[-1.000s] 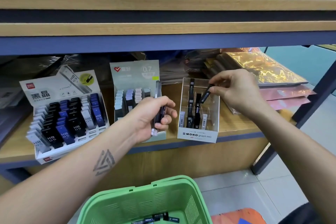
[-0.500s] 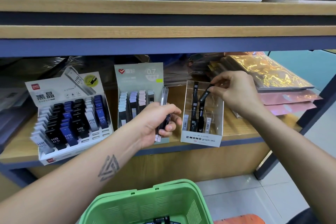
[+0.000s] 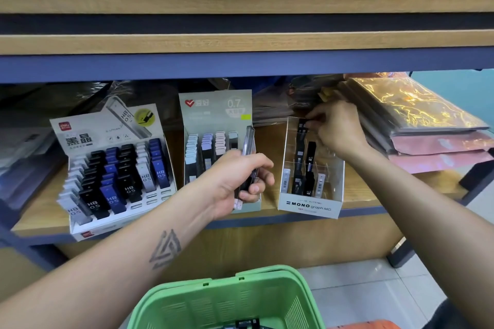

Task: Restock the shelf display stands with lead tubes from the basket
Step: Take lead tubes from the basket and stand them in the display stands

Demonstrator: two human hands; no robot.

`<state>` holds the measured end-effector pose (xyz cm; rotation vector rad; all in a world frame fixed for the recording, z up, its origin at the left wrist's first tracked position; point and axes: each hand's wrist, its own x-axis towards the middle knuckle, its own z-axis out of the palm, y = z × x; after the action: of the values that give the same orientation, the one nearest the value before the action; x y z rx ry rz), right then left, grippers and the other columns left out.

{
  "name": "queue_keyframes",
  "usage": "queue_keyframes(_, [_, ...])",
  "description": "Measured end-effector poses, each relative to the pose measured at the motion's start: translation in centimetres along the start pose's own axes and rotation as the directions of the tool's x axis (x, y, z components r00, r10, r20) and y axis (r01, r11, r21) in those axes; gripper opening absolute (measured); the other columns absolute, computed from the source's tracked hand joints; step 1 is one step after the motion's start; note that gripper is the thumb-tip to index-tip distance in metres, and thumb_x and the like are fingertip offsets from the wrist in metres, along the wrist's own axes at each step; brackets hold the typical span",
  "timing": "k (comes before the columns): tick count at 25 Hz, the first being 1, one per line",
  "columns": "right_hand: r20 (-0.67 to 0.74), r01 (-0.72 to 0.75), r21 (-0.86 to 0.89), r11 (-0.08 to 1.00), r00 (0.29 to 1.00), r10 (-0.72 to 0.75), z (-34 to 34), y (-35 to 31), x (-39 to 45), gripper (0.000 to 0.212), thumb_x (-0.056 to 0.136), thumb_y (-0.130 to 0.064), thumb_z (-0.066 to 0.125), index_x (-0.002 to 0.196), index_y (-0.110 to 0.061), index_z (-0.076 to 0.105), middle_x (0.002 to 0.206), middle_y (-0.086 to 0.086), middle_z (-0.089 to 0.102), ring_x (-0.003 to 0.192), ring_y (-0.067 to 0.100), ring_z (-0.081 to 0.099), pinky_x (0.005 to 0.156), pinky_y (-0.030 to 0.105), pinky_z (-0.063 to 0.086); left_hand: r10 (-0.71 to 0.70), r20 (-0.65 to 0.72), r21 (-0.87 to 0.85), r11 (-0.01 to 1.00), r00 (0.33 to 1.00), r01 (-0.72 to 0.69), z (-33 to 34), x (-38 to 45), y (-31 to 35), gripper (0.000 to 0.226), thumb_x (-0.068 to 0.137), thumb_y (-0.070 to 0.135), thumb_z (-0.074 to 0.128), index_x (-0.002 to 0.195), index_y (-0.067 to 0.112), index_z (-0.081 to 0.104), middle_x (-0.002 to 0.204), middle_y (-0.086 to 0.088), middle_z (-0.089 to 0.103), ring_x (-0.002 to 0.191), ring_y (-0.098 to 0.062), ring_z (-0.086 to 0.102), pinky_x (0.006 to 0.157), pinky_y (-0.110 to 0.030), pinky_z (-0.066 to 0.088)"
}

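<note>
Lead tubes (image 3: 247, 324) lie dark at the bottom of my green basket (image 3: 224, 299), cut off by the frame edge and hard to count. My left hand (image 3: 236, 181) grips a clear tube bundle (image 3: 248, 147) before the 0.7 stand (image 3: 213, 112). Farther back, my right hand (image 3: 338, 127) pinches a black tube (image 3: 301, 132) over the clear MONO stand (image 3: 310, 207), my fingers hiding its top. Foil packs (image 3: 417, 107) crowd just right.
</note>
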<state>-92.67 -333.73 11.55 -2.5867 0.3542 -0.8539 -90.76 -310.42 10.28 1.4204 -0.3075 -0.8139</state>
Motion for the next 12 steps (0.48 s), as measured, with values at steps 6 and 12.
queue_keyframes(6, [0.014, 0.026, -0.057, 0.998, 1.0, -0.025, 0.3, -0.3, -0.9, 0.028, 0.094, -0.002, 0.062, 0.117, -0.012, 0.072, 0.114, 0.009, 0.072, 0.104, 0.025, 0.067, 0.085, 0.026, 0.047, 0.003, 0.017, 0.014, 1.0, 1.0, -0.003, -0.2, -0.1, 0.0, 0.011, 0.092, 0.009, 0.06, 0.089, 0.0, 0.054, 0.073, -0.016, 0.059, 0.047, -0.015, 0.035, 0.036, -0.021, 0.021])
queue_keyframes(12, [0.341, 0.14, -0.094, 0.986, 0.935, -0.1, -3.7, -2.1, -4.9, 0.014, 0.09, -0.025, 0.074, 0.102, -0.021, 0.079, 0.104, -0.006, 0.074, 0.095, 0.012, 0.067, 0.084, 0.033, 0.056, 0.017, 0.023, 0.037, 0.999, 1.0, -0.017, -0.1, -1.1, 0.2, 0.014, 0.092, 0.009, 0.061, 0.084, 0.0, 0.055, 0.072, -0.016, 0.059, 0.048, -0.015, 0.035, 0.037, -0.022, 0.02])
